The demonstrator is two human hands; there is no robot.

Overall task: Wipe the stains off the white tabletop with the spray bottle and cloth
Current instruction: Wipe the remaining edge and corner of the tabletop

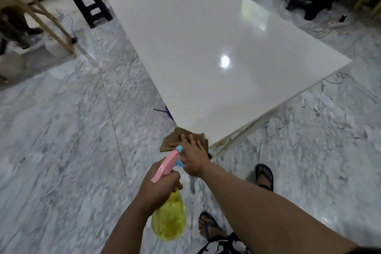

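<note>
The white tabletop [206,47] stretches away from me, glossy with light reflections. On its nearest corner lies a brown cloth [173,138], partly hanging over the edge. My right hand [192,154] presses flat on the cloth with fingers spread. My left hand [159,185] grips the neck of a spray bottle [169,222] with a yellow body, pink head and blue nozzle, held low in front of the table corner, nozzle pointing toward the cloth. No clear stains are visible; the surface near the corner looks faintly yellowish.
Grey marble floor surrounds the table. A black plastic stool [90,4] stands at the far left corner, and a wooden frame [47,20] further left. Dark chairs and a power strip with cables [336,23] lie at the far right. My sandalled feet [265,174] are below.
</note>
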